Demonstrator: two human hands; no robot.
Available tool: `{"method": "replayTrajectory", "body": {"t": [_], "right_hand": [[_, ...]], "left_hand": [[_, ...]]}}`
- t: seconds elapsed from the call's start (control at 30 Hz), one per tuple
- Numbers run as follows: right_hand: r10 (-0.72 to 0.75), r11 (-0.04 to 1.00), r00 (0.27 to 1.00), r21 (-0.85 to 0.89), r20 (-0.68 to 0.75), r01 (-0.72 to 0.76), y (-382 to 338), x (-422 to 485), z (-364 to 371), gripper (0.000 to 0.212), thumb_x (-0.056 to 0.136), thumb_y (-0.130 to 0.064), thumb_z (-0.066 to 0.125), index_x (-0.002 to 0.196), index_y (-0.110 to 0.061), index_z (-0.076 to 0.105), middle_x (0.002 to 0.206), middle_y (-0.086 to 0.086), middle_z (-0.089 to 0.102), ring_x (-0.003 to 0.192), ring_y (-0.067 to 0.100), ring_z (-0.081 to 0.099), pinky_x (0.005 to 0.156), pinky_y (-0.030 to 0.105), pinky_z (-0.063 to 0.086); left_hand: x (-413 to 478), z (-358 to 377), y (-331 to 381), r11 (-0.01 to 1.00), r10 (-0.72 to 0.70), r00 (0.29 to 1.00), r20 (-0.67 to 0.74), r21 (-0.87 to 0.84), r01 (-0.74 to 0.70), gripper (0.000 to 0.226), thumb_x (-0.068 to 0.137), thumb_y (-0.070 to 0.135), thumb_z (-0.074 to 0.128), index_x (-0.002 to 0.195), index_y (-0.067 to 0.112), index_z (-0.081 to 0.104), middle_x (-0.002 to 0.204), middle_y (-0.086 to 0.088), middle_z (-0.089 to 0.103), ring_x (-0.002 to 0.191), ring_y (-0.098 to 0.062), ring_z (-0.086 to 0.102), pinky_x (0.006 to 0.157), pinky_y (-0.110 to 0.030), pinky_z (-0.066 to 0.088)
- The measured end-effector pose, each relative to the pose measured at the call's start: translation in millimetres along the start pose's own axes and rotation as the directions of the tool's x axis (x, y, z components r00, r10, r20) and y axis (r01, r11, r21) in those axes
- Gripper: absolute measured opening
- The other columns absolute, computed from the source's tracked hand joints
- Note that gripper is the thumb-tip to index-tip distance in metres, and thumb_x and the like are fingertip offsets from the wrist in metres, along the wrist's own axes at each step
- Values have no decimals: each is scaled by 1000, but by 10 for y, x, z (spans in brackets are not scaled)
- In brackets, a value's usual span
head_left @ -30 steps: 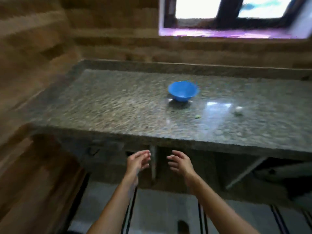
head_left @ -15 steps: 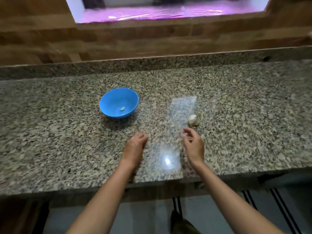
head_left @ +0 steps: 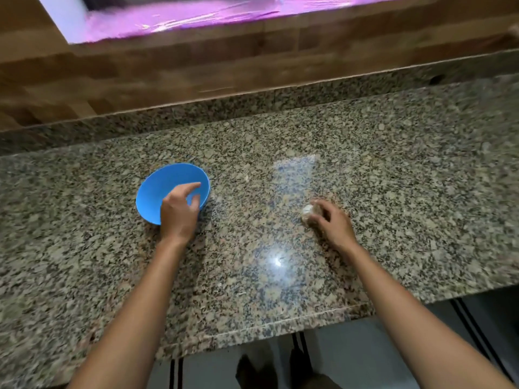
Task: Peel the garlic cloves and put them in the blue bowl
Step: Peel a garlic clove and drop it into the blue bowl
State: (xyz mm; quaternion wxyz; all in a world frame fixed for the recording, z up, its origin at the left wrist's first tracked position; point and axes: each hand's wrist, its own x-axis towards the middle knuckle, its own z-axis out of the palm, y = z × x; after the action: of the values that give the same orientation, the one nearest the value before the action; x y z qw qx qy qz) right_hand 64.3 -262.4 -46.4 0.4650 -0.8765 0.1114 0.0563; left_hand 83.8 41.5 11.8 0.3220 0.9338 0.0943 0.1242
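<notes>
The blue bowl [head_left: 156, 189] stands on the granite counter [head_left: 84, 248], left of centre. My left hand [head_left: 178, 216] lies over its near right rim, index finger and thumb stretched loosely into the bowl, pinching nothing that shows. It hides the inside of the bowl near the rim. To the right, a whitish garlic bulb [head_left: 307, 211] lies on the counter. My right hand [head_left: 335, 227] covers it from the near side, fingers curled round it.
The counter's front edge [head_left: 280, 324] runs below my forearms, with floor beneath it. A raised granite lip and a wooden wall [head_left: 196, 66] close off the back. A bright reflection [head_left: 276, 261] shines on the counter between my arms.
Both hands have moved forward: the left from the bare counter to the bowl's rim, the right onto the garlic bulb, which it now grips. The view has come closer.
</notes>
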Motion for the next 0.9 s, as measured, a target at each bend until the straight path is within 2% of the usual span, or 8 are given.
{"method": "replayTrajectory", "body": {"t": [0.1,0.17,0.23,0.4,0.53,0.73,0.83,0.9], "right_hand": [[37,993,999,115,11,-38,-96,-110,88,33,90,-20,58,122,-25,55,124,-2,55,99,22,58,83,40,52],[62,976,997,208,54,-72,-153,-267,231,39,89,-22,59,127,-26,51,122,-8,49,104,18,53,86,35,49],[75,966,996,245,45,-84,-152,-388,409,41,87,-28,62,127,-29,53,132,-3,47,116,20,49,96,42,45],[140,892,990,434,-4,-124,-157,-513,563,28,91,-17,58,118,-15,60,115,8,63,103,20,61,84,33,53],[223,693,970,684,98,-229,-277,-595,511,24,92,-3,52,113,-11,60,95,5,68,78,12,67,63,19,54],[304,503,942,815,143,-287,-395,-675,525,20,90,1,52,108,-3,60,98,12,68,83,19,69,69,24,58],[333,459,934,842,132,-283,-432,-681,561,22,89,0,54,111,0,60,102,14,67,87,22,68,68,24,57],[345,438,931,855,123,-276,-443,-686,578,22,89,0,54,111,1,59,103,14,66,88,23,67,67,23,57]], "left_hand": [[-391,228,376,961,76,989,127,-273,-39,28,91,7,58,117,12,64,118,-4,64,96,-5,60,85,-15,46],[-654,481,496,906,61,911,407,-406,120,33,89,5,59,120,12,60,120,-4,63,90,3,59,73,-9,49],[-827,719,523,869,44,838,544,-435,236,37,86,6,64,122,11,60,122,-4,62,91,0,60,70,-10,51],[-972,907,551,768,-75,901,428,-552,326,28,78,7,73,107,8,70,93,7,69,88,-8,67,75,-15,53],[-922,877,507,853,29,918,396,-488,184,30,79,14,74,108,12,70,93,10,68,83,-1,66,76,-19,55],[-876,868,407,907,177,938,297,-420,-38,25,83,12,69,107,8,69,96,-3,72,78,-5,65,68,-11,53],[-856,887,406,834,58,932,356,-531,151,21,83,8,68,103,9,70,94,-3,73,83,-12,69,74,-26,58],[-820,869,426,652,-66,884,464,-650,390,17,81,-1,67,96,7,71,94,-8,73,86,-20,70,78,-34,58]]}}
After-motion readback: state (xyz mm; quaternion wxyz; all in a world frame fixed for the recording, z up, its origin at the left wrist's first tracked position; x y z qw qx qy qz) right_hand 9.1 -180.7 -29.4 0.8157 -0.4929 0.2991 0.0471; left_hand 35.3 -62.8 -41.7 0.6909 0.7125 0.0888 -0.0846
